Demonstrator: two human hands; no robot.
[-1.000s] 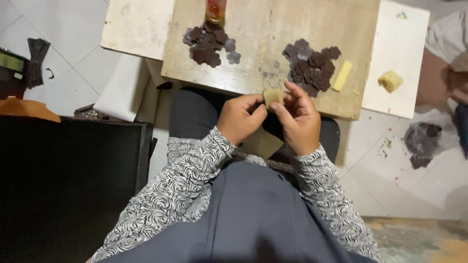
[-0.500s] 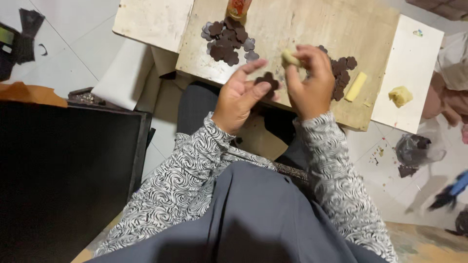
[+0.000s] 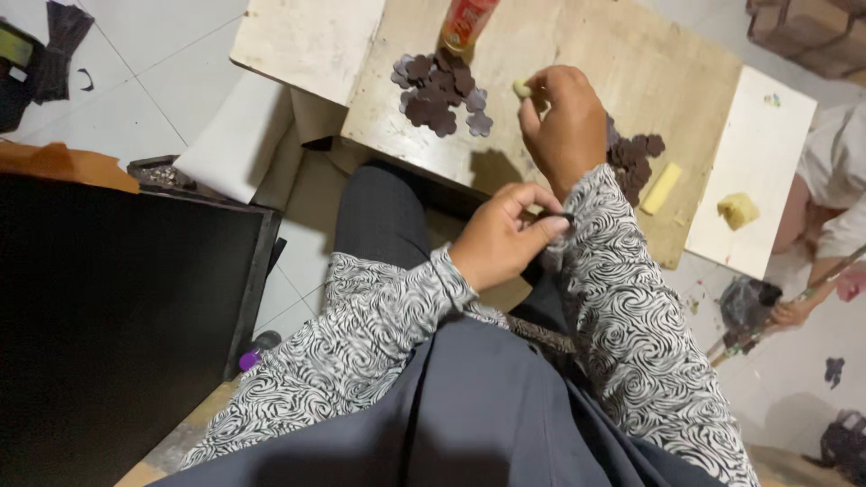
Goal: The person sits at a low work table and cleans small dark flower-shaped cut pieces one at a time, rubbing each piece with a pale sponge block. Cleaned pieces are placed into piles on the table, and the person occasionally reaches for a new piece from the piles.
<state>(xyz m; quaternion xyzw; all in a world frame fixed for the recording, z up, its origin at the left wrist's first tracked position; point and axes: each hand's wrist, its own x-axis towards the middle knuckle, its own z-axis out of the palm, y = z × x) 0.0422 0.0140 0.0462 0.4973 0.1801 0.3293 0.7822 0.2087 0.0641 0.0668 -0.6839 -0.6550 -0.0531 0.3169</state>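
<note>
My right hand (image 3: 566,126) is stretched over the wooden board (image 3: 577,54) and pinches a small yellow lump (image 3: 521,87) between its fingertips, close to the left pile of dark flower-shaped pieces (image 3: 437,90). My left hand (image 3: 502,236) hangs back over my lap, its fingers closed on a thin dark flat piece (image 3: 552,216). A second pile of dark pieces (image 3: 634,155) lies partly hidden behind my right wrist.
An orange bottle (image 3: 466,20) stands at the board's far edge. A yellow stick (image 3: 661,188) lies on the board, a yellow lump (image 3: 737,209) on the white panel (image 3: 758,153). Another person's hand (image 3: 789,313) works at the right. A black box (image 3: 108,298) fills the left.
My hands have parted. The right one carried the yellow lump forward towards the left pile, and the left one dropped back over my lap with a dark piece. The view shifted too.
</note>
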